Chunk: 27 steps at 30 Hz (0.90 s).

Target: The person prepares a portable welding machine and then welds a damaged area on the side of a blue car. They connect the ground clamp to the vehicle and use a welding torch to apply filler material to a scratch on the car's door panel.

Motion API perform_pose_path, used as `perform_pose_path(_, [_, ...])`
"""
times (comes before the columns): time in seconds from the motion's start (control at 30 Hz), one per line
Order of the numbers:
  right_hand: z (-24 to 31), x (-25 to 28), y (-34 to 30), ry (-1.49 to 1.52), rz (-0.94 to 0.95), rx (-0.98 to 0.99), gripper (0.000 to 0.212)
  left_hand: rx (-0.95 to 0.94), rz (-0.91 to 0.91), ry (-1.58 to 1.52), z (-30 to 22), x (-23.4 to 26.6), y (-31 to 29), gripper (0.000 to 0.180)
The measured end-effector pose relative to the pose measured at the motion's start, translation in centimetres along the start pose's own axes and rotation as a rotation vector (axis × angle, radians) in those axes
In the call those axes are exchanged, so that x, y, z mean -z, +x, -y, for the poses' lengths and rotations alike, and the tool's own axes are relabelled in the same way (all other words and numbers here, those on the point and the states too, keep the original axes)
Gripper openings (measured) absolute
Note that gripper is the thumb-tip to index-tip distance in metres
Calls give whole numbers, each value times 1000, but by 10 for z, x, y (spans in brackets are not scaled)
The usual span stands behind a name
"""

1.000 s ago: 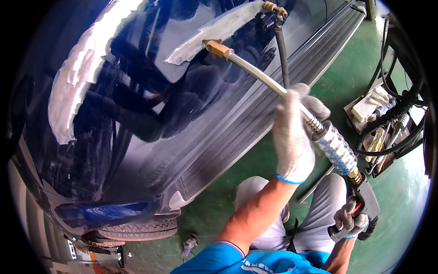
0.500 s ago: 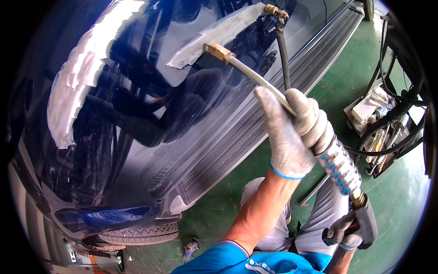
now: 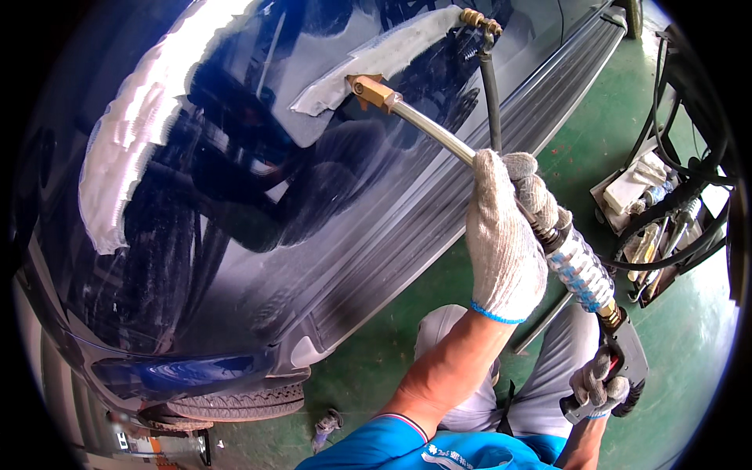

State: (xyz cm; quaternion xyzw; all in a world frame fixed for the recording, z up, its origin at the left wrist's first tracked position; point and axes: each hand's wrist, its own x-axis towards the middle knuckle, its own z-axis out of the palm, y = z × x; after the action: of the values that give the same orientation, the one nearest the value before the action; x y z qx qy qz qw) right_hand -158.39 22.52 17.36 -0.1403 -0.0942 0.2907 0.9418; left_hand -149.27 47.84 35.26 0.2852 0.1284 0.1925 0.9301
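Gripping the trigger handle (image 3: 619, 368) of a pressure-wash lance (image 3: 501, 184), the right hand (image 3: 597, 385) sits nearest the camera, low and to the rear of the lance, gloved fingers clenched round the dark grip. Just fwd of it along the lance comes a brass coupling, then a silver ribbed sleeve w/ blue marks (image 3: 578, 266). The left hand (image 3: 509, 235), in a white knit glove w/ a blue cuff, wraps the lance at the front end of that sleeve, fist closed tight on the tube, bare forearm running down to a blue shirt (image 3: 407, 450). Under the lance, grey trousers (image 3: 540, 376) show the person crouched over a green floor (image 3: 392, 352).

Beyond the left hand the lance runs on as a bare metal tube to a brass nozzle (image 3: 372, 90), which sits close against a dark blue car body (image 3: 235, 258); touching or not, can't tell. White foam (image 3: 384, 59) lies on the panel right at the nozzle tip; a bigger foam patch (image 3: 129, 149) sits well off to the nozzle's left. A black hose (image 3: 492, 94) w/ a brass fitting hangs just behind the lance tube. Below the lance, at the car's lower edge, a tyre (image 3: 235, 401). Right of the lance, a tray of tools & rags (image 3: 642, 196) w/ black hoses over it.
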Motion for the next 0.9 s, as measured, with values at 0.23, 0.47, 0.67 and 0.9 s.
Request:
perform_pose_path(0.23, [2, 1, 2, -5, 23, -22, 38, -13, 21, 17, 3, 5, 3, 46])
perform_pose_path(0.47, [-2, 2, 0, 42, 32, 38, 39, -92, 25, 88, 8, 3, 0, 41])
perform_pose_path(0.67, [-2, -2, -7, 36, -77, 58, 46, -74, 129, 251, 39, 15, -9, 23])
perform_pose_path(0.9, [10, 4, -8, -8, -39, 4, 48, -48, 136, 150, 44, 13, -10, 17])
